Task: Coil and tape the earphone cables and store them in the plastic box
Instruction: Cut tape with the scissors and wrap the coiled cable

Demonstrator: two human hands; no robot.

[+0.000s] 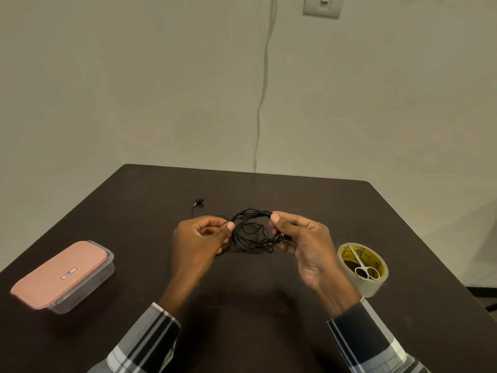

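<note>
Dark table (255,305), left hand (197,243) and right hand (304,243) each pinching opposite sides of a loose coil of black earphone cables (250,232) held just above the tabletop, one earbud (199,201) trailing behind, closed pink-lidded plastic box (64,275) at left, tape roll (361,267) with small scissors (363,267) resting on it at right.

A dark brown table (269,305) with rounded far corners fills the lower half of the view and stands against a plain, pale beige wall (134,76). High on the wall at the right sits a light-coloured switch plate (322,5), cut off by the top edge of the view. A thin, pale wire (265,76) hangs down the wall from the top edge, left of the plate, wavering slightly and dropping behind the table's far edge. At the far right a dark strip (481,290) shows beside the table.
</note>
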